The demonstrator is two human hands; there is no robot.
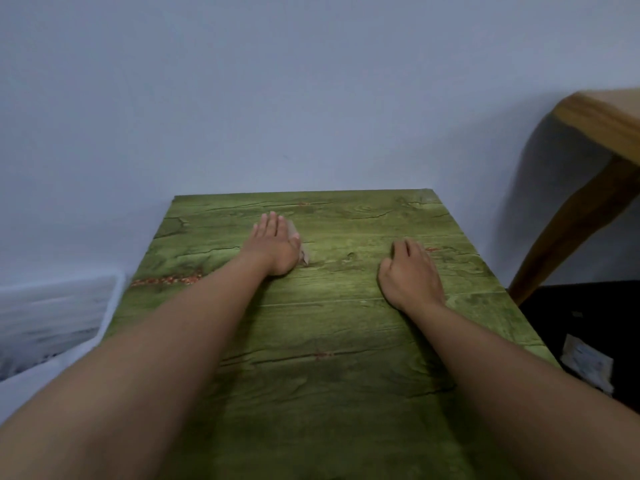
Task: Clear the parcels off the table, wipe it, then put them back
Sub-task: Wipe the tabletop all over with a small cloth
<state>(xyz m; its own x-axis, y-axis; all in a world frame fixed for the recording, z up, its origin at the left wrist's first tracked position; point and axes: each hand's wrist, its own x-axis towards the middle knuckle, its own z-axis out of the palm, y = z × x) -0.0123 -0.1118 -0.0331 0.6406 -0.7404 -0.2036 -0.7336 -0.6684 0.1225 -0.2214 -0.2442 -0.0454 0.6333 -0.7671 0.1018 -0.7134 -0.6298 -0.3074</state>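
1. On the far left, a pale white thing (52, 320) sits beside the table. It is too blurry to name.
2. The left hand (275, 245) lies flat on the green table (329, 393), fingers straight and close together. It presses a small brownish wipe (303, 252) that peeks out at the thumb side.
3. I think this is the wiping step, since no parcels are on the top.
4. To wipe well, keep the palm flat on the wipe and push in long rows, from the wall edge back toward the body. Let each row overlap the last one. Do the corners too.
5. Only a small bit of the wipe shows. That bit looks long from front to back, running away from the person like the fingers above it. I cannot tell its full shape.
6. The right hand (410, 271) is on the table well apart from the left. Its fingers are curled under and hold nothing that shows. It looks like it steadies the table.
7. On the far right, a pale packet (587, 363) lies low on a dark surface. It may be one parcel.
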